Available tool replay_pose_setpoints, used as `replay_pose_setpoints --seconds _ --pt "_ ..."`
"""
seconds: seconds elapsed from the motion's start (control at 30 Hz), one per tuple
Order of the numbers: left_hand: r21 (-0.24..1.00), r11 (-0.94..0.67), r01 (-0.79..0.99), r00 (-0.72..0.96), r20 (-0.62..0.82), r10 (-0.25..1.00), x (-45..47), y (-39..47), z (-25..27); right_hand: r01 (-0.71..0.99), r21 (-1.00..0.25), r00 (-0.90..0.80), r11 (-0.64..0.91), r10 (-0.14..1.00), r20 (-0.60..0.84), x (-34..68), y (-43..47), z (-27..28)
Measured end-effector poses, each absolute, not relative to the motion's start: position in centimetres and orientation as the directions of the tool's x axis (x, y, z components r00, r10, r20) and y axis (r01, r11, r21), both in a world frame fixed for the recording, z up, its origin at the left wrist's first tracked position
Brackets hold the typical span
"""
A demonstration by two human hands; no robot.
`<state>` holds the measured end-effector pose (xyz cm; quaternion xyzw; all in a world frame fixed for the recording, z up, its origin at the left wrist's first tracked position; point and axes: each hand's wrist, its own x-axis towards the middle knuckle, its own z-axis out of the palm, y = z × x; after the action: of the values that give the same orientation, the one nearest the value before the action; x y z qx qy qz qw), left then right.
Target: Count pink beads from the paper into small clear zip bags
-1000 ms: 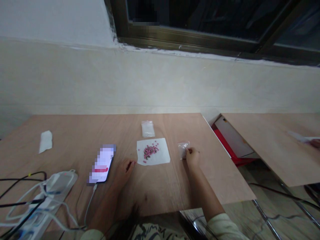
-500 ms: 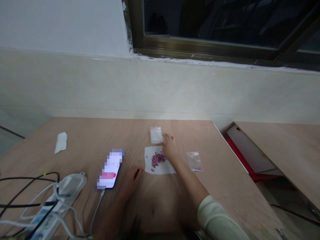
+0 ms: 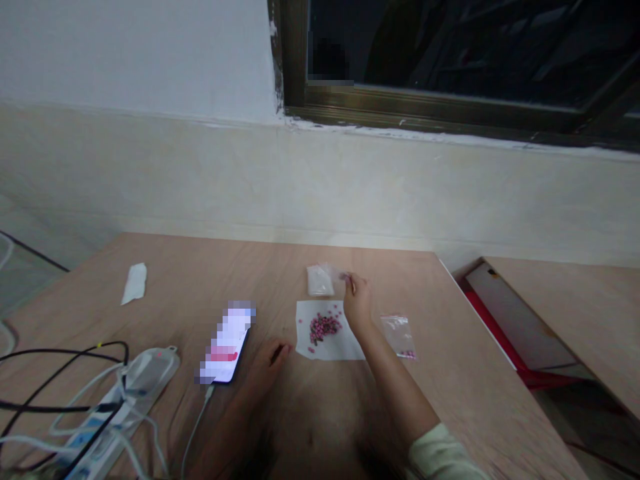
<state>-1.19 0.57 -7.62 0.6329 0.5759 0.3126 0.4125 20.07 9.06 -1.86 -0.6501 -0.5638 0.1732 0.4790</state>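
Observation:
My right hand [image 3: 358,301] pinches a small clear zip bag [image 3: 336,272] by its edge, its fingers closed. The bag's other end lies over a stack of small plastic zip bags [image 3: 320,283]. Below the stack, a sheet of white paper [image 3: 306,347] carries a heap of pink-and-dark beads [image 3: 324,328], with a few scattered around it. My left hand [image 3: 270,357] rests on the table left of the paper, fingers curled in and nothing visible in them. Another clear zip bag [image 3: 397,328], with a few pink beads at its bottom corner, lies right of my right forearm.
A lit phone [image 3: 227,343] lies left of my left hand, with a white cable [image 3: 199,415] plugged in. At the lower left is a white power strip [image 3: 150,373] among tangled cords. A white paper scrap [image 3: 135,283] lies farther back. The wall [image 3: 225,180] borders the table.
My right hand has moved slightly right and pulls a clear zip bag from the stack. The view has shifted a little. My left hand stays resting on the table.

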Motion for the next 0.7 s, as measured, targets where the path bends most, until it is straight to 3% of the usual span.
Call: replay_pose_setpoints --seconds 0.13,0.27,0.4,0.5,0.57,0.7 --pt "0.953 0.055 0.297 0.194 -0.117 0.974 -0.3 1.9 -4.6 0.184 -0.981 0.212 0.055 0.973 0.095 20.2 4.2 -1.3" --pt "0.979 0.007 0.203 0.326 -0.075 0.942 0.9 2.6 -1.9 0.036 -0.996 0.094 -0.084 0.992 -0.08 19.8 1.0 -2.6" --pt "0.968 -0.003 0.251 0.312 -0.078 0.947 1.0 2.0 -1.0 0.113 -0.988 0.19 -0.107 0.978 -0.084 19.5 -0.4 -2.9" --pt "0.95 -0.024 0.312 0.298 -0.073 0.952 0.8 1.4 -0.6 0.298 -0.954 0.381 -0.043 0.921 0.077 18.7 -1.3 -1.7" --pt "0.931 -0.066 0.358 0.327 -0.059 0.943 0.9 1.1 -0.2 0.377 -0.926 0.286 0.03 0.947 0.147 17.7 -1.9 -0.6" --pt "0.913 -0.096 0.397 0.343 -0.051 0.938 1.3 0.8 0.2 0.361 -0.929 -0.041 0.079 0.997 0.069 15.9 -2.2 0.4"
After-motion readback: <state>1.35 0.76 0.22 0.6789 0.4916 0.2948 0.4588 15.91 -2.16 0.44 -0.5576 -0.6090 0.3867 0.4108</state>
